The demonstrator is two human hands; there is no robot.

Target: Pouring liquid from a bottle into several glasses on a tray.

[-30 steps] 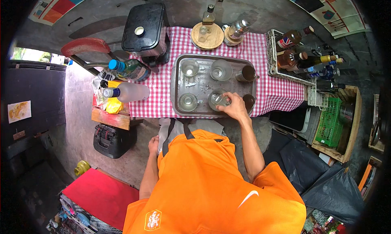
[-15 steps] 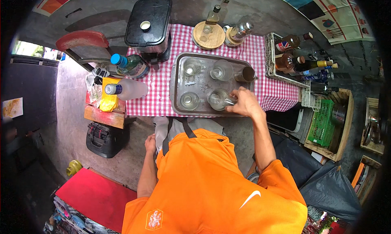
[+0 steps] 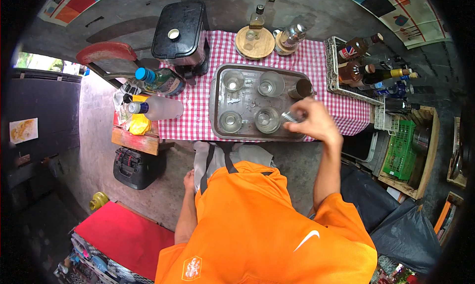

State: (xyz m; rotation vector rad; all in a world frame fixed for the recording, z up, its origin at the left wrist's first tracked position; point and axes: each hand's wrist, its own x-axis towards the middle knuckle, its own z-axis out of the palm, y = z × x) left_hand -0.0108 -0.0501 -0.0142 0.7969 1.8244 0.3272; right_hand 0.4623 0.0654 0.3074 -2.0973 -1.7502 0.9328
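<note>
My right hand (image 3: pixel 319 120) is closed on a small ribbed silvery object (image 3: pixel 293 117), held over the tray's right front corner; its exact kind is not clear. Just left of it a clear glass (image 3: pixel 267 120) stands on the grey-brown tray (image 3: pixel 249 102). Further clear glasses share that tray: one at front left (image 3: pixel 230 121), another at back left (image 3: pixel 233 80), and a wider one (image 3: pixel 270 84) at the back middle. A small metal cup (image 3: pixel 301 88) stands behind my right hand. My left hand (image 3: pixel 189 180) hangs beside my leg, its fingers mostly hidden.
A red-checked cloth (image 3: pixel 195 126) covers the table. At left stand a frosted bottle (image 3: pixel 166 108), a blue-capped bottle (image 3: pixel 169 82) and a black-lidded bin (image 3: pixel 180 32). Behind the tray are a round wooden board (image 3: pixel 262 46) and a jar (image 3: pixel 293 37). A wire basket (image 3: pixel 332 61) holds several bottles.
My right hand has lifted the ribbed object away from the front middle glass and moved right. The view has shifted slightly; my left arm stays down.
</note>
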